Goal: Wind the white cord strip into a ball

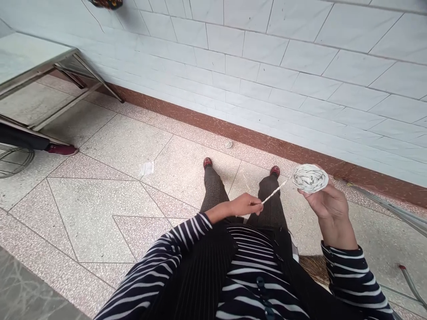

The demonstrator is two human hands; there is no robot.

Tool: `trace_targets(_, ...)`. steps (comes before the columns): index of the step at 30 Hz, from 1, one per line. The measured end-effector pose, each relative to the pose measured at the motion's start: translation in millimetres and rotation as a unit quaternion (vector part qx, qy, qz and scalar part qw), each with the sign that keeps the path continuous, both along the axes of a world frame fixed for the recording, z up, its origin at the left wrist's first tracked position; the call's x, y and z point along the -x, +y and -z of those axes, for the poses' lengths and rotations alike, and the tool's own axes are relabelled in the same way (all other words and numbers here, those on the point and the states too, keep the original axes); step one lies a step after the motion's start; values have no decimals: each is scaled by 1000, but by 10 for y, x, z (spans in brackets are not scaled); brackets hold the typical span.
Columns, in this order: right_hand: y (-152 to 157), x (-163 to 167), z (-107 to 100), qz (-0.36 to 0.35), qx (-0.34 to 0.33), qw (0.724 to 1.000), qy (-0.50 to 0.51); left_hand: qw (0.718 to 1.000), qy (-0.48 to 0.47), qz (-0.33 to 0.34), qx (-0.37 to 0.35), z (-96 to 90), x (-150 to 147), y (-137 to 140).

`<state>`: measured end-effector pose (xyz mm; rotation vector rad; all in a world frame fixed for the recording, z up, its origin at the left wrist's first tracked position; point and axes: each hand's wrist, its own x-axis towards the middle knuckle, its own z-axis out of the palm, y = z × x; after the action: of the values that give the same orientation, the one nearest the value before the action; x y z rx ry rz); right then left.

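My right hand (328,202) holds up a round, flat coil of white twisted cord (310,178), its fingers wrapped under and behind the coil. From the coil's left edge a length of the cord (275,192) runs taut, down and leftward, to my left hand (247,204). That hand is closed in front of my thighs, pinching the cord between thumb and fingers. A thin pale strand hangs faintly near the left hand; where it leads I cannot make out.
A small white ball (228,144) lies on the floor near the tiled wall (253,71). White paper (147,168) is left of my feet. At far left stand a metal-framed table (40,46), a person's shoe (62,150) and a wire basket (15,161). Metal poles (383,202) lie right.
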<state>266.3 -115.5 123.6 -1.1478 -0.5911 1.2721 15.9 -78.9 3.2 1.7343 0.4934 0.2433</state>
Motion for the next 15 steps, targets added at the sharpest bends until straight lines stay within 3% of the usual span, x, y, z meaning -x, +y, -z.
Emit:
trace_targets(7,-125,68,372,8,59,997,52,996,66,-48,35,-42,290,-377)
trace_targets(11,-208,78,474,39,85,993,76,987,112,-117,-23,-19,407,-398)
trace_targets(15,-292,79,387,56,82,991,93,964,177,-172,-94,129,464,-316)
